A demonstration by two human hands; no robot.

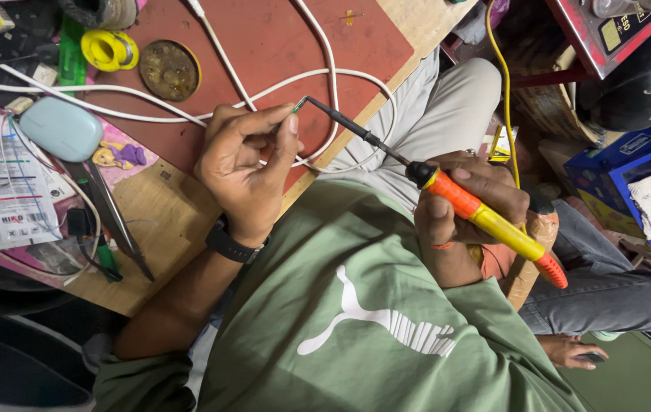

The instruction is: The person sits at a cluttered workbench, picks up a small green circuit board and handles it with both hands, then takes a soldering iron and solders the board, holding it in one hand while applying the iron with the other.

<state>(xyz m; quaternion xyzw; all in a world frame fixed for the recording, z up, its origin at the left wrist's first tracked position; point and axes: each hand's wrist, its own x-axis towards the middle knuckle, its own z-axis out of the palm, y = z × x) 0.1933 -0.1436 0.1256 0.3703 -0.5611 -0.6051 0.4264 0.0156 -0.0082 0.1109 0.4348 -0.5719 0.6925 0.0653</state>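
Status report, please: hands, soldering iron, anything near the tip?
Left hand pinches small green piece at iron's tip. Right hand grips soldering iron by orange-yellow handle. White cable loops right behind the tip.

Wooden bench (159, 229) carries red mat (279, 46), tweezers (115, 221).

- We see a soldering iron (485, 217) with a yellow and orange handle and a long dark shaft, lying slantwise from lower right to upper left, its tip above the edge of the red mat
- We see a small thin green piece (299, 105), tiny and hard to make out, touching the iron's tip
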